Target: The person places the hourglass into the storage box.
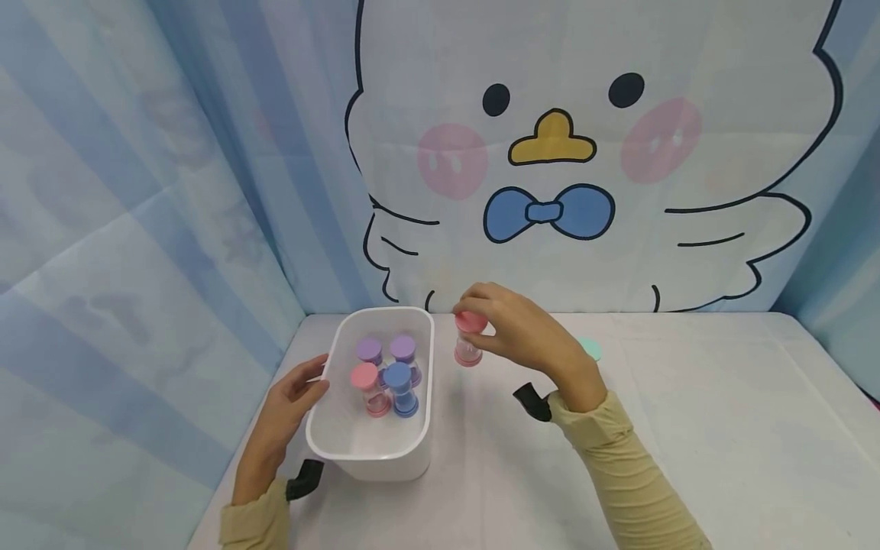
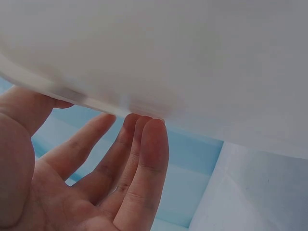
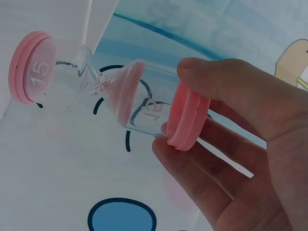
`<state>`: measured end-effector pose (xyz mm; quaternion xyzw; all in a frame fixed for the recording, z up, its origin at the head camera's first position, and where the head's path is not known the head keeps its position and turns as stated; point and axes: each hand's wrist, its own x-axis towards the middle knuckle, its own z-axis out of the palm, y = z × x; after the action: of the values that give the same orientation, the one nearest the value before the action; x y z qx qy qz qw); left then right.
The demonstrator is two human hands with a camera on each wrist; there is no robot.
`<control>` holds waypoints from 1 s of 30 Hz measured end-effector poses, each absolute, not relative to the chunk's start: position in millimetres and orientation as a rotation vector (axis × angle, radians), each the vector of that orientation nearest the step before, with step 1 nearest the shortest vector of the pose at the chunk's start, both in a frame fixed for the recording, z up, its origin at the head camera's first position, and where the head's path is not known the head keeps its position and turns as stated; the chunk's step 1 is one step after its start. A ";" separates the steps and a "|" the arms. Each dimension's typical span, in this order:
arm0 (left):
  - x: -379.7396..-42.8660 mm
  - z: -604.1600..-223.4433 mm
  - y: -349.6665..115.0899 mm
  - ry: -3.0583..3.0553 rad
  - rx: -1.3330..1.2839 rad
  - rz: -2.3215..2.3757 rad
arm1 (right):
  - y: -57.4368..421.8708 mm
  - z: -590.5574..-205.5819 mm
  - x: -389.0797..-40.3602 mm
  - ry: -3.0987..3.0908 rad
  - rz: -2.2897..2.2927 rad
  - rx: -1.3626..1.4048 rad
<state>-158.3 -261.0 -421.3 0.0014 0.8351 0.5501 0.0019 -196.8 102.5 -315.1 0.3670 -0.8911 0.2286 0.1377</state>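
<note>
My right hand [image 1: 519,328] pinches a pink sand timer [image 1: 469,350] by its upper cap, to the right of a white bin [image 1: 364,451]. In the right wrist view the sand timer [image 3: 154,103] shows clear bulbs, pink sand and "15" on the far cap; thumb and fingers hold the near cap. My left hand [image 1: 289,409] rests its fairly straight fingers [image 2: 153,149] against the bin's outer left wall. Inside the bin stand two purple sand timers [image 1: 369,350], a pink sand timer [image 1: 366,377] and a blue sand timer [image 1: 401,380].
Behind my right wrist a teal round top [image 1: 590,349] peeks out, its rest hidden. The white table [image 1: 722,428] meets a cartoon-printed curtain [image 1: 550,267] at the back. Striped blue curtain [image 1: 137,267] borders the left side.
</note>
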 end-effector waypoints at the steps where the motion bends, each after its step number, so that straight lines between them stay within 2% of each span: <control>1: -158.6 -421.4 -261.2 2.617 0.004 1.728 | 101.8 -313.9 -197.2 -2.575 0.659 1.065; 30: -158.8 -420.9 -260.4 2.617 -0.034 1.725 | 75.5 -294.8 -198.8 -2.507 0.577 1.207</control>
<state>-158.8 -260.4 -420.9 -0.0108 0.8348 0.5504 0.0034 -198.8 75.5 -294.8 0.4201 -0.8722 0.2009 0.1495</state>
